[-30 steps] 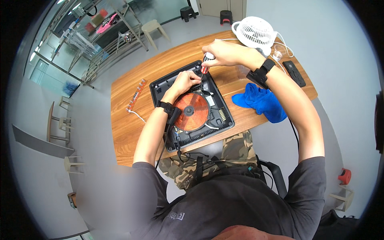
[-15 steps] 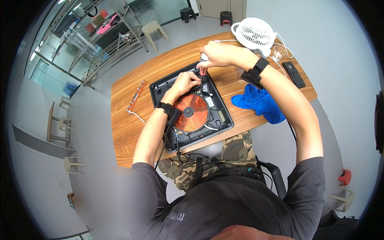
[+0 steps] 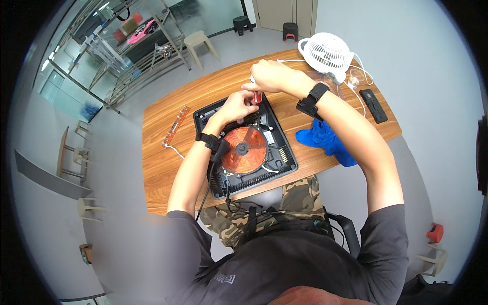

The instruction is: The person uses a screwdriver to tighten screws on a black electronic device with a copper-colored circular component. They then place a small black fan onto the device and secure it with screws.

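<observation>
Right hand (image 3: 272, 76): it is closed around the red screwdriver (image 3: 257, 97), above the far part of the black housing.
Left hand (image 3: 235, 107): its fingertips are drawn together just beside the screwdriver; what they pinch, one cannot tell.
Black housing (image 3: 287, 161): it lies open at the near edge of the wooden table (image 3: 165, 183), with a round copper-coloured coil (image 3: 252, 156) inside.
Right side: a blue cloth (image 3: 330, 143); farther, a white fan (image 3: 328, 53).

An open, black, rectangular plastic appliance base (image 3: 282, 144) with a round copper-red coil (image 3: 244, 160) lies near the wooden table's (image 3: 156, 162) near edge; a red-and-white-handled screwdriver (image 3: 257, 97) stands at the base's far right corner.
</observation>
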Available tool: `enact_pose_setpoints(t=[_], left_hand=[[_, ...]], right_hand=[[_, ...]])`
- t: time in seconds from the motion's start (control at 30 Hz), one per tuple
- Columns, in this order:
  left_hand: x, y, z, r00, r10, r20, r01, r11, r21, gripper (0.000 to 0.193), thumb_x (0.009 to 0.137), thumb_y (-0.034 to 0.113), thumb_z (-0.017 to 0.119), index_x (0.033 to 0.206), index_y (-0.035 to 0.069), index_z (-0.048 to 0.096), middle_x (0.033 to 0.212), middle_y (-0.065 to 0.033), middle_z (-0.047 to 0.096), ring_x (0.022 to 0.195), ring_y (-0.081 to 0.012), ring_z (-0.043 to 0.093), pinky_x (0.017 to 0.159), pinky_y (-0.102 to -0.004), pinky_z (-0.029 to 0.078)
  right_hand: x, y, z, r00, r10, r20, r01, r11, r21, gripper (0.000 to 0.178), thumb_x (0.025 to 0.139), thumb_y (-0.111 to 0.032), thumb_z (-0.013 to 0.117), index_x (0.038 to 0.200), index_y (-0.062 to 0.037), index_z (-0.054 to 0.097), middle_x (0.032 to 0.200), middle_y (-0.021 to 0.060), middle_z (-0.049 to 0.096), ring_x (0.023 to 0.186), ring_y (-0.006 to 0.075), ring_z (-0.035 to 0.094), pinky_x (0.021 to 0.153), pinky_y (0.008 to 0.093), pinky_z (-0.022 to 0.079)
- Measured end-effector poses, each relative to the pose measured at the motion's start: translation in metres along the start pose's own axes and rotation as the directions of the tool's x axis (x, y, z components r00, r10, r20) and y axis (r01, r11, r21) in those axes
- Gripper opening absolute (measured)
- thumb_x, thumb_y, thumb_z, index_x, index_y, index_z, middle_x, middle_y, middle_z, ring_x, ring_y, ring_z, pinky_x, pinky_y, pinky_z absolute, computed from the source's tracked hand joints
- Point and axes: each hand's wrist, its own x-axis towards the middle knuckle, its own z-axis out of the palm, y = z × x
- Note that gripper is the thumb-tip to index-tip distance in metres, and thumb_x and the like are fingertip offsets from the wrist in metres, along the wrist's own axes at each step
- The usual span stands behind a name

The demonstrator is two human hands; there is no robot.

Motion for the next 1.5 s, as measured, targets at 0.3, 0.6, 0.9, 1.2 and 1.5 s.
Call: enact_pose_setpoints(t=[0.3, 0.6, 0.9, 1.2, 1.5], left_hand=[[0.001, 0.022, -0.009, 0.949, 0.197, -0.248, -0.237, 0.961, -0.144, 0.028, 0.085, 0.017, 0.085, 0.105, 0.001, 0.075, 0.086, 0.0007, 0.071, 0.076, -0.0067, 0.06, 0.072, -0.0275, 0.052], [0.007, 0.005, -0.014, 0.969, 0.155, -0.195, -0.182, 0.975, -0.129, 0.024, 0.086, 0.017, 0.079, 0.107, 0.005, 0.078, 0.078, 0.0006, 0.072, 0.072, -0.0036, 0.06, 0.071, -0.0265, 0.051], [-0.002, 0.018, -0.023, 0.946, 0.215, -0.245, -0.271, 0.935, -0.227, 0.02, 0.081, 0.014, 0.084, 0.091, 0.0, 0.073, 0.08, -0.0055, 0.076, 0.074, -0.0133, 0.072, 0.072, -0.0311, 0.055], [0.009, 0.006, -0.016, 0.903, 0.234, -0.359, -0.313, 0.933, -0.178, 0.036, 0.076, 0.019, 0.081, 0.099, 0.0, 0.063, 0.077, -0.0091, 0.073, 0.072, -0.0181, 0.07, 0.067, -0.0338, 0.053], [0.011, 0.008, -0.003, 0.845, 0.364, -0.392, -0.442, 0.888, -0.126, 0.029, 0.071, 0.02, 0.088, 0.082, 0.001, 0.07, 0.075, -0.0044, 0.067, 0.069, -0.0138, 0.063, 0.067, -0.0318, 0.051]], right_hand=[[0.012, -0.008, -0.012, 0.987, 0.105, 0.12, -0.108, 0.994, 0.014, 0.062, 0.095, -0.061, 0.061, 0.098, -0.0002, 0.072, 0.092, 0.0247, 0.074, 0.089, 0.0439, 0.072, 0.08, 0.0495, 0.059], [0.025, 0.008, -0.007, 0.976, -0.15, 0.16, 0.155, 0.988, -0.016, 0.041, 0.096, -0.038, 0.065, 0.103, 0.0014, 0.056, 0.091, 0.0278, 0.071, 0.087, 0.0497, 0.067, 0.076, 0.0558, 0.053], [0.041, -0.022, -0.015, 0.982, 0.016, 0.188, 0.018, 0.984, -0.175, 0.053, 0.089, -0.047, 0.063, 0.077, 0.0026, 0.075, 0.082, 0.0284, 0.072, 0.08, 0.0466, 0.071, 0.078, 0.0515, 0.059], [0.042, -0.009, -0.022, 0.949, -0.147, 0.279, 0.177, 0.98, -0.087, 0.047, 0.094, -0.04, 0.062, 0.111, 0.003, 0.067, 0.093, 0.0284, 0.074, 0.092, 0.0463, 0.071, 0.082, 0.051, 0.057], [0.041, -0.019, -0.024, 0.92, 0.193, 0.341, -0.111, 0.963, -0.245, 0.066, 0.097, -0.052, 0.055, 0.07, 0.0045, 0.074, 0.064, 0.0204, 0.069, 0.066, 0.0391, 0.072, 0.069, 0.0446, 0.059]])
